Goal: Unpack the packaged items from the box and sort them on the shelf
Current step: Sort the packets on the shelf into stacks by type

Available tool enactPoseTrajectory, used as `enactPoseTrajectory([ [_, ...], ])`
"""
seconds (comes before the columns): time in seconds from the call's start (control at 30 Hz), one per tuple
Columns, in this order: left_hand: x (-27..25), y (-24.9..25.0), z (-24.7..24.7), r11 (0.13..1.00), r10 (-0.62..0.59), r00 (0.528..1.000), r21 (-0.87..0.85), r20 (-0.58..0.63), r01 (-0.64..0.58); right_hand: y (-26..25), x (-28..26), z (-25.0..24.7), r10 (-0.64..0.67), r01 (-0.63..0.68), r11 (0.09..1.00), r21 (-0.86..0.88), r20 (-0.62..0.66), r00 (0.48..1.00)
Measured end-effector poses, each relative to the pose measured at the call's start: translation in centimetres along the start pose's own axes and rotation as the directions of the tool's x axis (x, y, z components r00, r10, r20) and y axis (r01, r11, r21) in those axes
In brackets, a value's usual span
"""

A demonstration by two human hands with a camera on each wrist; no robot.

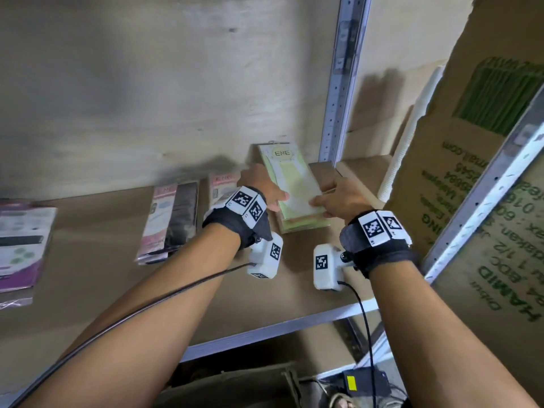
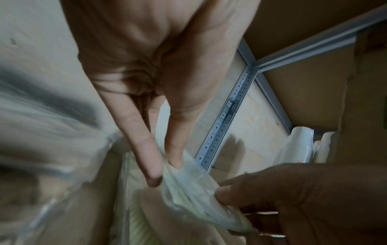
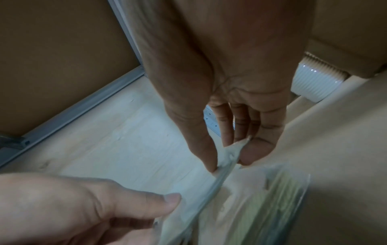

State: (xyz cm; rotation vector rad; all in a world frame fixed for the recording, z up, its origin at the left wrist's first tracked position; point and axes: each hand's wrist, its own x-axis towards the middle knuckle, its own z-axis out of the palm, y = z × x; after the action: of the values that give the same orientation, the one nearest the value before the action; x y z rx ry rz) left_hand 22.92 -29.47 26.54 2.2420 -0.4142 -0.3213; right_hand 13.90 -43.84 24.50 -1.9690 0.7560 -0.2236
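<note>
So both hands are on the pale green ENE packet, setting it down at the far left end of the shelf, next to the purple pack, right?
Not quite. Both hands, left and right, do hold the pale green ENE packet, but the head view shows it at the right end of the shelf, beside the metal upright. The purple pack lies far off at the left.

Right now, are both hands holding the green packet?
Yes, the left hand and right hand each pinch the near end of the green packet.
</note>
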Motion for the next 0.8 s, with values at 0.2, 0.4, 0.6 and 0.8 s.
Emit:
enactPoseTrajectory([
  [0.2,0.0,1.0,0.4,0.979,-0.082,0.994,0.19,0.075,0.067,0.6,0.8,0.7,0.035,-0.032,0.998,-0.052,0.053,0.998],
  [0.4,-0.3,1.0,0.7,0.959,-0.09,0.991,0.279,0.099,0.059,0.4,0.5,0.7,0.037,-0.032,0.983,-0.18,0.028,0.999],
  [0.6,-0.2,1.5,1.0,0.914,-0.073,0.997,0.403,0.028,0.056,0.2,0.1,0.6,0.048,-0.047,0.963,-0.264,-0.003,0.999],
  [0.8,0.1,1.4,1.7,0.882,-0.059,0.998,0.467,-0.013,0.059,0.5,0.0,0.6,0.051,-0.053,0.953,-0.3,-0.014,0.999],
])
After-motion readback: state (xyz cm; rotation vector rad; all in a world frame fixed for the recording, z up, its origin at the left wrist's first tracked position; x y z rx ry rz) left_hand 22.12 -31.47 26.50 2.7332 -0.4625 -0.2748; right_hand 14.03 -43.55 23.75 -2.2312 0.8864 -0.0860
